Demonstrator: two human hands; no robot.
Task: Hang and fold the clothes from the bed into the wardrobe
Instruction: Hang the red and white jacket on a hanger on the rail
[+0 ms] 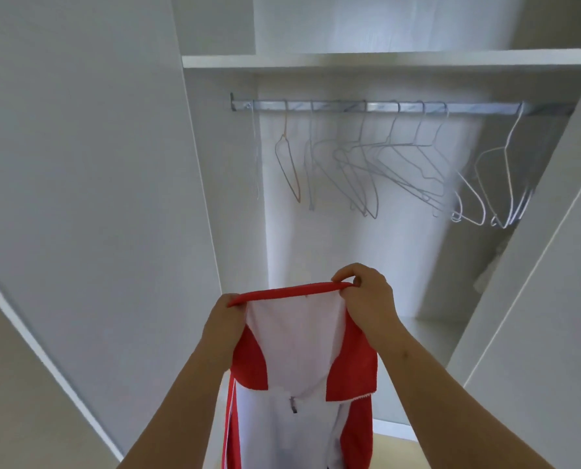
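Note:
A red and white jacket (pixel 295 336) with a zipper hangs down in front of me, held up by its red collar edge. My left hand (pixel 223 319) pinches the left end of that red edge. My right hand (pixel 367 296) grips the right end, fingers curled over it. Both hands are raised before the open wardrobe (pixel 350 231). Above and behind them, a metal rail (pixel 400 106) carries several bare wire hangers (pixel 367 170). The jacket's lower part runs out of view at the bottom.
A white shelf (pixel 383 60) lies above the rail. The wardrobe's open doors stand at the left (pixel 79 164) and right (pixel 546 265). A pale garment (pixel 495 262) shows dimly at the right inside wall. The wardrobe floor (pixel 427 336) lies low behind my right hand.

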